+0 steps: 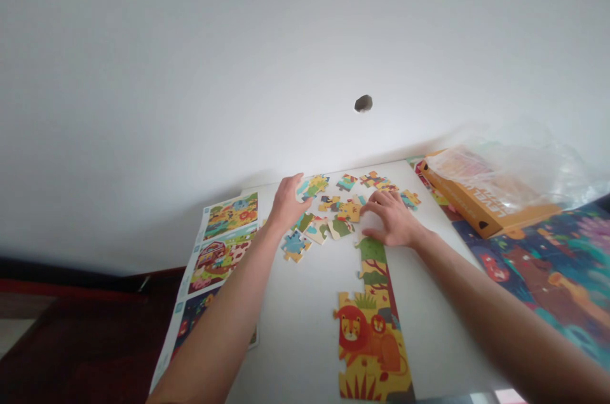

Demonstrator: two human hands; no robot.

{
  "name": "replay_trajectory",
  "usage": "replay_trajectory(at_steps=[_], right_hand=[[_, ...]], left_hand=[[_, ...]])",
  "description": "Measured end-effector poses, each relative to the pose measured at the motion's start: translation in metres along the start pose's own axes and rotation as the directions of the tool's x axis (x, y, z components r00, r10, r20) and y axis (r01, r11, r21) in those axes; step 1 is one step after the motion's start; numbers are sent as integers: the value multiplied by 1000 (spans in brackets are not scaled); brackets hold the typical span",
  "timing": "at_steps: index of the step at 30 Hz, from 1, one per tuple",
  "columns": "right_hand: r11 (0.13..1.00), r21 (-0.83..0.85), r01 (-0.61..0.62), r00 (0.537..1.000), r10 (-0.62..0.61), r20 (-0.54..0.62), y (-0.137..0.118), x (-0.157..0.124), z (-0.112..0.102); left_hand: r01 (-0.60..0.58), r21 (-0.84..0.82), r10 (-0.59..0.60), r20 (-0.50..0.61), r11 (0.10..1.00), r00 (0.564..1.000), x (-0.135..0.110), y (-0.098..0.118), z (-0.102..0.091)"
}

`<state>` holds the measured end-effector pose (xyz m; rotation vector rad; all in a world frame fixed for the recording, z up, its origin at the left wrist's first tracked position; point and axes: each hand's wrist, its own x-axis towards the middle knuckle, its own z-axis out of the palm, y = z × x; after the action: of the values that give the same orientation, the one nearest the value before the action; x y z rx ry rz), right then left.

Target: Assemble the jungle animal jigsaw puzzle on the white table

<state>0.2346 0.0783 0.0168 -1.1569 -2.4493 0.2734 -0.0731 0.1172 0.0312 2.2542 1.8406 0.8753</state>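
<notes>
A white tabletop meets a pale wall, loose pieces scattered mid-frame. The left hand shows a wide grip, as does the right hand; both mask some pieces. Below centre lies a lion strip. At lower left, the left forearm hides part of a sheet; at right, clear plastic veils a box.

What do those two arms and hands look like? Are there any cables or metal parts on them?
They're human, with no cables or metal parts showing. The left hand and right hand wear no gloves. The left forearm and right forearm are bare, with no sleeve, watch or bracelet in view.
</notes>
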Motion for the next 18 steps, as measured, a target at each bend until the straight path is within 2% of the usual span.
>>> replay_trajectory(at_steps=[1,4,8,12,18], right_hand=[[1000,-12,-8,999,8,32,-2,-1,-2],[998,-60,-29,995,35,97,-4,-5,-5],[995,-92,-37,993,47,107,-6,-7,-4],[997,-81,-15,992,26,127,-11,-6,-2],[999,-33,3,988,2,157,-13,-5,-3]], left_hand=[[-80,-67,79,-5,995,997,-12,10,-4],[-249,-181,267,82,951,960,-47,41,-12],[-322,-291,402,278,901,872,-75,65,-12],[-327,-361,452,353,874,819,-88,64,-5],[-332,-425,497,371,842,785,-96,56,-3]])
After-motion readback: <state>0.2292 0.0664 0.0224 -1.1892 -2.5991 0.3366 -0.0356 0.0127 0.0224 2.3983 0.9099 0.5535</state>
